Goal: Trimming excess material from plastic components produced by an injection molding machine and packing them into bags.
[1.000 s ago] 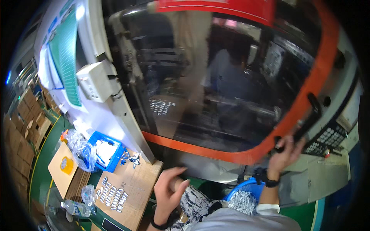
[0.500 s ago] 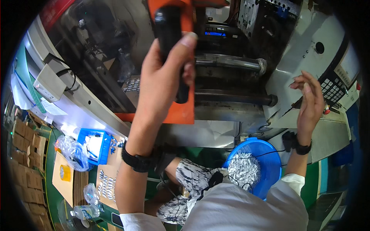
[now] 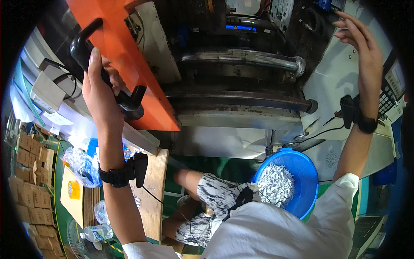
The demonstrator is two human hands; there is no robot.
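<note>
My left hand (image 3: 102,93) is closed round the black handle (image 3: 126,98) of an orange sliding door (image 3: 125,64) on a large machine. The door stands at the left, and the machine's opening with its horizontal steel bars (image 3: 241,60) shows beside it. My right hand (image 3: 361,47) is raised at the upper right, its fingers stretched out and apart with nothing in them. It is in front of the machine's pale side panel (image 3: 332,77), close to the dark mould plate area (image 3: 308,43). Black bands circle both my wrists.
A blue tub (image 3: 314,181) of small white-grey pieces stands on the floor right of my legs. At the left are a wooden board (image 3: 156,185), a plastic bag (image 3: 82,166), yellow tape (image 3: 73,190), and a clear bottle (image 3: 97,233). A keypad (image 3: 385,103) sits at the right.
My left hand has pulled the orange door leftward by its handle, uncovering more of the machine's opening. My right hand has risen from near the keypad toward the upper edge of the panel.
</note>
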